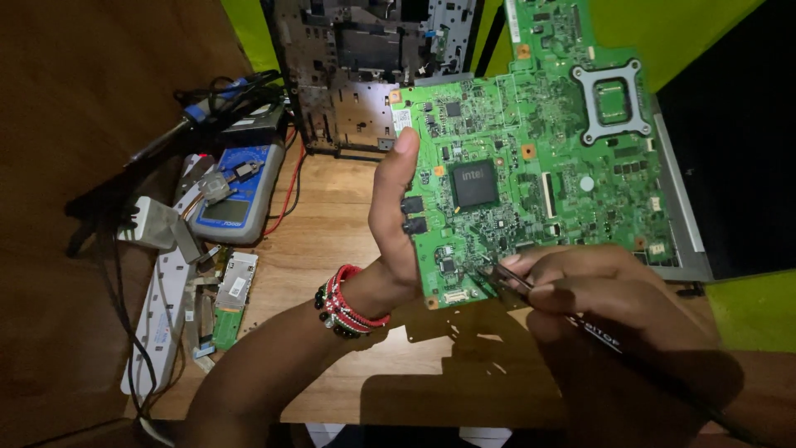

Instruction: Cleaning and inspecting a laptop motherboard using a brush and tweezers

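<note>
A large green circuit board point(539, 158) with a black square chip is held up above the wooden table. My left hand point(394, 220) grips the board's left edge, thumb on its face, with a red and black beaded bracelet on the wrist. My right hand point(597, 299) holds black tweezers point(497, 278), whose tips touch the board's lower edge near small components.
A metal laptop chassis point(365, 66) lies at the back of the wooden table point(323, 249). At left are a blue multimeter point(240, 195) with leads, a white power strip point(162, 315), a small green card point(232, 290) and cables. A dark laptop lid point(730, 141) stands at right.
</note>
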